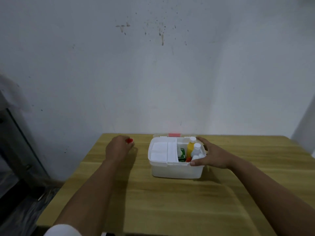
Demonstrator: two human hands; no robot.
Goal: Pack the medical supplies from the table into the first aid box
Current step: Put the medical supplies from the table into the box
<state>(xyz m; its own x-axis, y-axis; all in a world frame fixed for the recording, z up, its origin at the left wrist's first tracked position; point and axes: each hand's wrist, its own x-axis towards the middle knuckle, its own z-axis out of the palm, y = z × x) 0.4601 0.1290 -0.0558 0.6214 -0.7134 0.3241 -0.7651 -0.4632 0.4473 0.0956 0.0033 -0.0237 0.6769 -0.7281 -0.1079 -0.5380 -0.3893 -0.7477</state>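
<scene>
The white first aid box (175,171) stands open on the wooden table (170,201), its lid with a red latch (174,135) folded back behind it. A white tray (162,151) fills its left half. On the right stand a yellow bottle (190,147), a white bottle (196,150) and a green packet (182,153). My right hand (211,155) grips the box's right rim, thumb on the front edge. My left hand (119,148) rests on the table left of the box, fingers closed around a small red-capped item (129,140).
The table's back edge meets a stained white wall (153,74). A dark glass-fronted cabinet (15,150) stands at the left, beyond the table's edge.
</scene>
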